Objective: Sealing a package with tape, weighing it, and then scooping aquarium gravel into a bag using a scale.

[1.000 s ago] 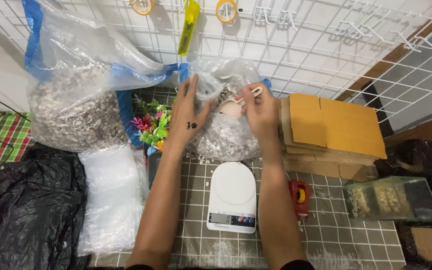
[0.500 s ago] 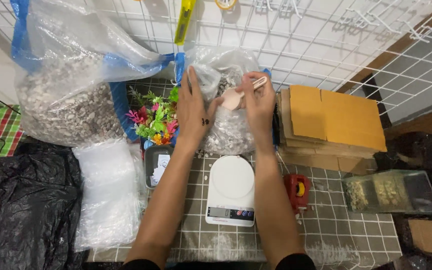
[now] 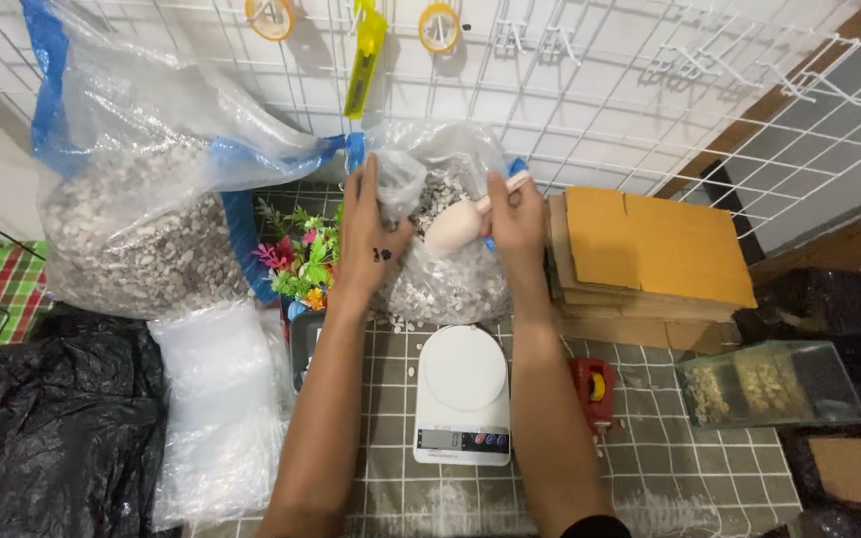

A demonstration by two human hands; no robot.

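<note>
Head view: I look down over both forearms at a tiled bench (image 3: 650,468) set against a white wire grid wall.
Left hand (image 3: 371,234): fingers closed on the bunched rim of a clear plastic bag of pebbles (image 3: 445,279), holding its mouth open.
Right hand (image 3: 513,214): fingers wrapped around the handle of a pale scoop (image 3: 458,227), gripping it firmly.
What changed: half a second ago the scoop sat higher, beside the rim; now its bowl tips down into the bag's mouth. I judge that scooping is just beginning and nothing is lifted out yet.
Bag position: upright at the back of the bench, just behind a white kitchen scale (image 3: 461,394) whose round plate is bare.
Left side: a larger bag of pebbles (image 3: 132,229), small artificial flowers (image 3: 301,261), folded clear plastic (image 3: 216,399), a black plastic sack (image 3: 42,438).
Right side: stacked cardboard (image 3: 650,249), a small red tool (image 3: 593,389), a clear box (image 3: 769,384).
</note>
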